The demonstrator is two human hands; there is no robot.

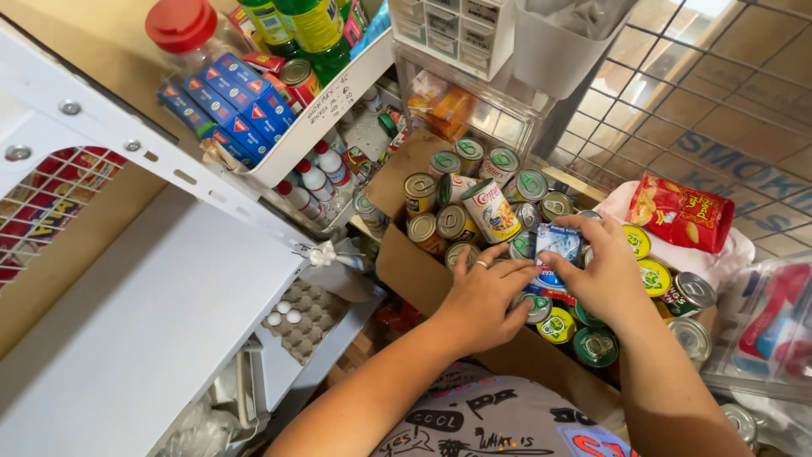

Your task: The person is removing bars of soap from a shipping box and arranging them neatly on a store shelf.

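Note:
A cardboard box (397,262) holds several tin cans with pull-tab lids. Both my hands are down among the cans at its middle. My left hand (482,296), a ring on one finger, rests on the cans with its fingers curled towards a blue-and-white labelled can (556,244). My right hand (602,269) grips that same can from the right, fingers over its top. A white-labelled can (491,211) lies tilted on the others just behind it.
A white metal shelf (144,330) stands at left, with a tray of blue boxes (224,106), bottles and a red-lidded jar (182,30). An egg tray (304,322) sits below. A red snack bag (681,211) lies at right by a wire grid.

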